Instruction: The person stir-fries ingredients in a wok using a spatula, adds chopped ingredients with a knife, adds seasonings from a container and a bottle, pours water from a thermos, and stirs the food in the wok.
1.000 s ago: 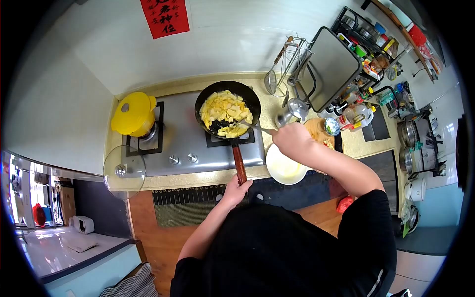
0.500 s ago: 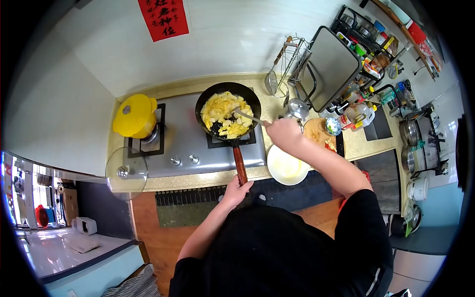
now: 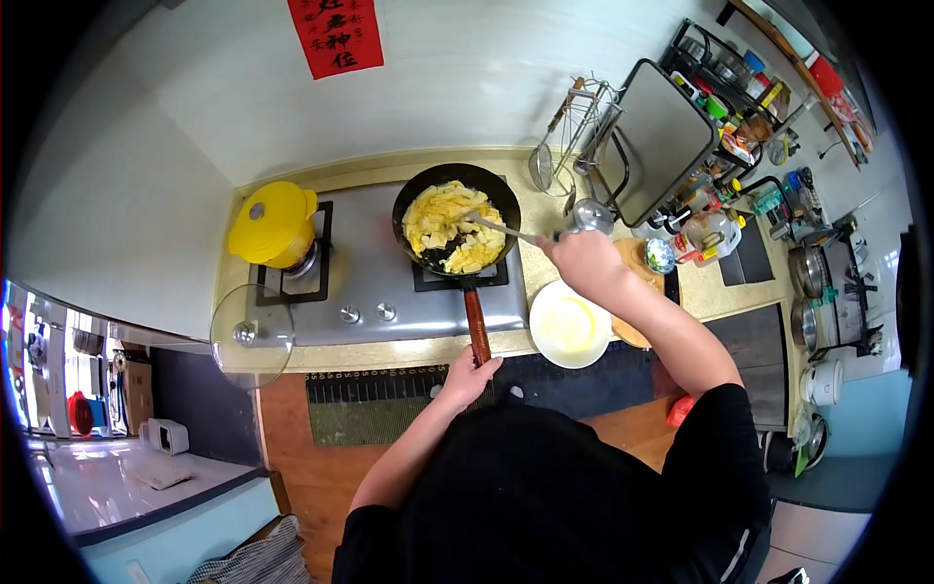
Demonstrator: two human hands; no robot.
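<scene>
My left hand (image 3: 469,378) is wrapped around the brown wooden handle of a black frying pan (image 3: 510,185), which sits on the right burner. Yellow scrambled egg (image 3: 438,209) in broken pieces covers much of the pan, leaving a dark bare patch near the lower left. My right hand (image 3: 584,258) grips the handle of a spatula (image 3: 511,232) that reaches into the egg from the right. Its working end is partly hidden among the pieces. Below my right forearm stands a white bowl (image 3: 555,348) with a thin yellowish residue inside.
A yellow lidded pot (image 3: 275,229) stands on the left burner, with a glass lid (image 3: 229,341) at the counter's front edge. To the right are a ladle (image 3: 592,216), a cutting board (image 3: 632,333), a small patterned bowl (image 3: 660,255), bottles and a utensil rack (image 3: 584,122).
The spatula has pushed through the egg, and the pieces have shifted around the bare patch. My left hand stays on the pan handle. The whole view has moved slightly.
</scene>
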